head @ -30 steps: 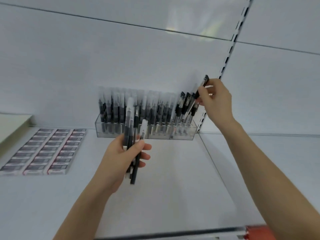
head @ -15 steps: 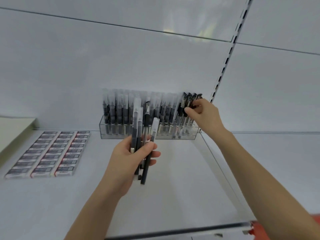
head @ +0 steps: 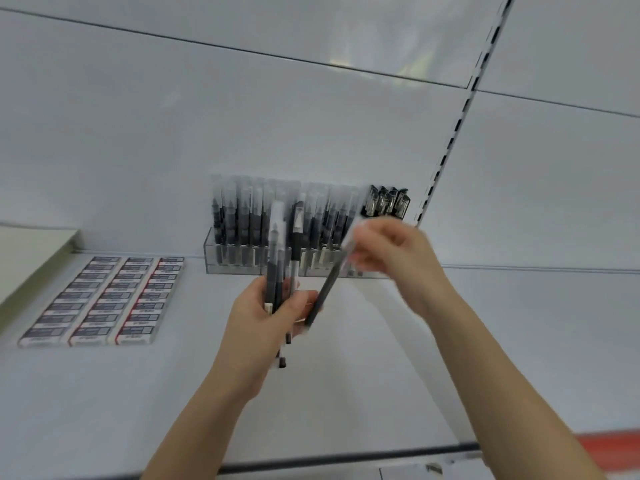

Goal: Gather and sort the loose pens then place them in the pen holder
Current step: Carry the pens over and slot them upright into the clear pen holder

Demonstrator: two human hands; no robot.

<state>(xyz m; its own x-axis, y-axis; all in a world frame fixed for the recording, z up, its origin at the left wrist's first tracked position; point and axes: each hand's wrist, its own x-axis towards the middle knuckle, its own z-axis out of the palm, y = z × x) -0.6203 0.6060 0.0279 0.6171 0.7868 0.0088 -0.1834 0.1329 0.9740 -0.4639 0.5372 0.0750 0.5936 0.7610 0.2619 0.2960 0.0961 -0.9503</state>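
Note:
A clear plastic pen holder [head: 212, 261] stands against the back wall of the white shelf, filled with several upright black pens with clear caps; black clip pens [head: 386, 201] fill its right end. My left hand [head: 256, 327] grips a bundle of loose pens [head: 277, 268] upright in front of the holder. My right hand [head: 391, 258], blurred by motion, pinches one black pen [head: 325, 292] that slants down-left, its lower end beside the left thumb.
Rows of small boxed erasers [head: 104, 303] lie flat on the shelf at the left. A beige board [head: 31, 251] leans at the far left. A slotted upright [head: 446, 147] runs up the back wall. The shelf's front rail [head: 346, 457] and a red strip [head: 613, 448] are near me.
My right hand left the clip pen in the holder's right end, came back toward the left hand and now pinches a pen from the bundle. The view has shifted slightly.

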